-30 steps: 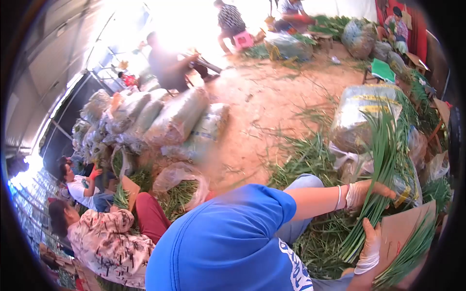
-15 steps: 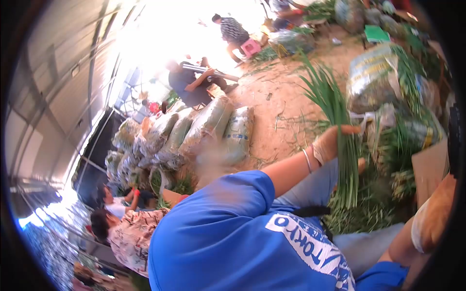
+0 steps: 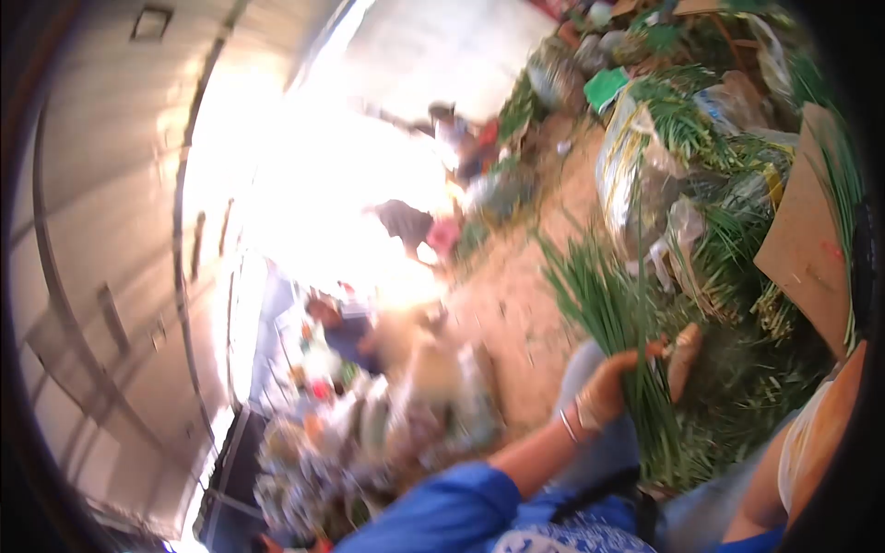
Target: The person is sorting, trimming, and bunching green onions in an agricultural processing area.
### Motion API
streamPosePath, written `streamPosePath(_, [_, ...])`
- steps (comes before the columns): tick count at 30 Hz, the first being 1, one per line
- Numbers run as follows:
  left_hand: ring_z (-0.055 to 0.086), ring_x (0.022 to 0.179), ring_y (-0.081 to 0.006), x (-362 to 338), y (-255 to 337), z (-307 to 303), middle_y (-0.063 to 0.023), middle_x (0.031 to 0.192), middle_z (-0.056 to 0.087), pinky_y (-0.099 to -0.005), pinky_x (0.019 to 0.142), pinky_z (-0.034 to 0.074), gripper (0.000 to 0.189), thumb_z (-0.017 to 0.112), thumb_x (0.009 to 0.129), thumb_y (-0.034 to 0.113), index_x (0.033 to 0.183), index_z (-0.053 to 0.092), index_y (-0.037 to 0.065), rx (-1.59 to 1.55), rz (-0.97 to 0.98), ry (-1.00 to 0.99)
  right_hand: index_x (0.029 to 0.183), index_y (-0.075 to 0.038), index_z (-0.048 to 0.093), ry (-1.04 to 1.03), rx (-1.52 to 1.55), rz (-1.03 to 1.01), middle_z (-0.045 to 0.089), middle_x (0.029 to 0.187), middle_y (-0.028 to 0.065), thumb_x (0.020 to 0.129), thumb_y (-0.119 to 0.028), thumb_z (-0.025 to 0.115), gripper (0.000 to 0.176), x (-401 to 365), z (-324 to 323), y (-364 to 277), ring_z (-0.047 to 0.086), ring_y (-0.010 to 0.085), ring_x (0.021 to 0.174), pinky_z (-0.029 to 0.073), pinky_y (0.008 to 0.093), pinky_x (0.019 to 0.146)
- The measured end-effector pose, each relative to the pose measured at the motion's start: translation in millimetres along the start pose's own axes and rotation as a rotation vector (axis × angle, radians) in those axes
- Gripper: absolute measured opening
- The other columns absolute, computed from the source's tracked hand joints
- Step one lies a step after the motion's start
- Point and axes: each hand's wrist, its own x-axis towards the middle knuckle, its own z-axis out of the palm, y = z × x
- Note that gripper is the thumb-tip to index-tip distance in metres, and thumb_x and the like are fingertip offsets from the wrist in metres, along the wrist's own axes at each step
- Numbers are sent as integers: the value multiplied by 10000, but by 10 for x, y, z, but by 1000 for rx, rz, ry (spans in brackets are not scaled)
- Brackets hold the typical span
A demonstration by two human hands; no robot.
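My left hand, with a band at the wrist, is closed round a bunch of long green stalks. The leafy ends fan out up and left, while the other ends hang below the fist. At the right edge is my right hand, in a pale, loose covering at the wrist; its fingers are cut off by the frame. Several long green stalks run down close to it, over a brown cardboard piece. Whether it holds them is hidden.
Loose greens cover the ground beside my legs. Bundles of greens and a large clear bag lie beyond. Filled sacks stand at the left on the dirt floor. Several other people sit farther off, blurred.
The view has swung, so the sacks and my left hand appear lower. The left hand still grips the bunch. Stalks now show near my right hand, and more cardboard is visible.
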Motion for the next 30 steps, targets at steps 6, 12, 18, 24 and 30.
streamPosePath(6, [586,1011,-196,23,5,434,-87,1110,605,-324,904,462,326,515,865,160,1145,570,3,-227,-50,-340,1357,30,327,-27,-24,43,408,1345,189,815,-323,586,697,46,-103,231,377,287,1259,257,403,1044])
streamPosePath(12, [535,1071,-245,280,-192,266,-166,1114,544,-367,908,448,383,598,795,104,1136,478,-21,-484,-172,-125,1352,31,338,-111,-74,33,426,1332,191,813,-307,589,683,142,0,284,391,288,1253,264,403,1043])
streamPosePath(18, [547,1038,-298,236,-92,333,-207,1086,539,-406,896,453,326,604,794,120,1081,508,0,-365,-94,-144,1346,31,350,-139,-87,-63,444,1319,192,812,-291,592,669,514,-56,256,405,289,1247,272,403,1042])
streamPosePath(24, [639,798,-260,178,191,347,-113,964,643,-381,727,537,283,587,819,173,1054,627,20,-309,197,-347,1340,32,361,-244,-62,-263,461,1307,194,810,-274,595,655,1146,-266,86,418,290,1240,279,403,1041])
streamPosePath(30, [636,837,-259,24,272,534,-111,996,633,-409,765,542,318,616,801,209,1051,636,14,-153,285,-263,1261,2,488,-566,72,214,548,1217,132,802,-114,577,481,985,55,-182,527,199,1110,403,306,926])
